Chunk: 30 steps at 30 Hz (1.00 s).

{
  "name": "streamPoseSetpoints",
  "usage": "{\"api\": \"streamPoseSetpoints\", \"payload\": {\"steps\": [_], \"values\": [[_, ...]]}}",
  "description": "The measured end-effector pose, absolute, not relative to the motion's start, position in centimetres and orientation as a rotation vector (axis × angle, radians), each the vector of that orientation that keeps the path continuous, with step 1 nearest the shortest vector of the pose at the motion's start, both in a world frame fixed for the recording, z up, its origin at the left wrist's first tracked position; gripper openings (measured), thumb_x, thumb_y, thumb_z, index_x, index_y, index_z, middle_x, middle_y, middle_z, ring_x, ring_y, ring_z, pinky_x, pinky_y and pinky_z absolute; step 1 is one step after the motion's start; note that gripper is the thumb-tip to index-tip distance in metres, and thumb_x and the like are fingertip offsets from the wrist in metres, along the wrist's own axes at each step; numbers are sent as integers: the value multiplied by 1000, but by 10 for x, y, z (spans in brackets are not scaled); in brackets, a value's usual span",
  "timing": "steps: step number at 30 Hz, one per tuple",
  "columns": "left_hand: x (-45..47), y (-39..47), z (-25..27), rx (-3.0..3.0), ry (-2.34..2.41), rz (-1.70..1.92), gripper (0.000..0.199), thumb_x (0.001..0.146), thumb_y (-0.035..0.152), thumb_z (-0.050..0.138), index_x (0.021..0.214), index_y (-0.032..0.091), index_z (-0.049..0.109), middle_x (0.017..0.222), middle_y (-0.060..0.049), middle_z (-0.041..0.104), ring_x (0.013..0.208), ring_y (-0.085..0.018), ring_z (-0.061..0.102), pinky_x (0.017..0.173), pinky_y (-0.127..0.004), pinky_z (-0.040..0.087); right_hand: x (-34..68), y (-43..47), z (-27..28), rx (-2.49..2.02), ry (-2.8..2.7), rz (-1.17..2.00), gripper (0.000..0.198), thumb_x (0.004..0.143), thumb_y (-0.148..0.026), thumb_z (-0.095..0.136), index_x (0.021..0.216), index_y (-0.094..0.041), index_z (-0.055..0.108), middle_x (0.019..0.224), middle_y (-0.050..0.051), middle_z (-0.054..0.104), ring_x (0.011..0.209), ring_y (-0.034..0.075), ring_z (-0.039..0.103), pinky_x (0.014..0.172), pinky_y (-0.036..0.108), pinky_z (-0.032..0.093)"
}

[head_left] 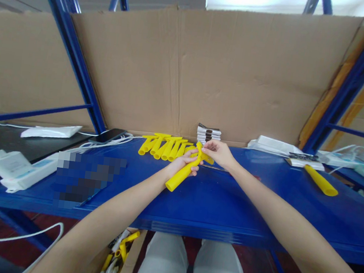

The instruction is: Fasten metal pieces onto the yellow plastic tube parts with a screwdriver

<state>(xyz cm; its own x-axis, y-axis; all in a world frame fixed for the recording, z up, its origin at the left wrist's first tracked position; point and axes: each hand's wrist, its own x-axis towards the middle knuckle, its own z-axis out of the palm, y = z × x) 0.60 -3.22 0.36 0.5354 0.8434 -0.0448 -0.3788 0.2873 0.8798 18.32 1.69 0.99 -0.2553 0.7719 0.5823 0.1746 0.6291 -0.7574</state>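
My left hand [180, 163] is wrapped round the tube of a yellow T-shaped plastic handle [179, 177], whose hollow end slants down toward me. At its upper end, the fingers of my right hand [217, 153] are pinched against the crosspiece; whether they hold a small part as well I cannot make out. Just left of my hands, a row of several similar yellow T-shaped handles [166, 148] lies on the blue shelf, open tube ends facing me. Behind my right hand stands a stack of small white-and-black packs [208, 133].
The blue shelf [212, 211] has cardboard behind it. At left are a white power strip [35, 171], cables and a dark phone [108, 135]. At right lie a yellow tube [320, 181] and white packages [275, 145]. Below, a box [132, 259] holds yellow pieces.
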Motion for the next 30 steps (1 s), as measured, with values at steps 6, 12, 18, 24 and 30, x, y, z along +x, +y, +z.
{"api": "streamPoseSetpoints", "payload": {"steps": [6,12,18,24,30], "values": [[6,-31,4,978,563,870,50,87,10,53,133,23,38,79,-1,60,44,-6,49,45,-19,45,183,19,5,-755,-1734,728,29,65,-42,74,72,-19,57,71,0,62,65,13,55,66,31,49],[6,-28,3,997,569,872,51,88,8,48,135,22,33,77,-1,60,44,-8,50,45,-20,45,183,20,3,-756,-1705,839,32,62,-43,76,73,-19,59,71,-1,62,65,13,56,68,31,49],[7,-27,2,967,569,887,50,88,8,46,134,23,33,77,-1,60,43,-8,49,43,-19,43,183,19,5,-743,-1726,866,33,64,-46,74,75,-19,60,71,0,63,66,13,57,68,31,49],[7,-25,-1,953,561,891,49,87,10,52,132,23,37,78,-1,60,43,-7,49,42,-19,43,183,21,4,-749,-1766,807,34,67,-50,70,73,-20,56,70,0,61,65,13,55,65,30,48],[6,-25,-2,955,541,887,47,86,12,57,129,25,42,80,-1,60,44,-5,49,43,-18,43,181,23,2,-784,-1765,670,32,71,-50,66,72,-20,56,70,0,59,66,14,53,64,30,46]]}}
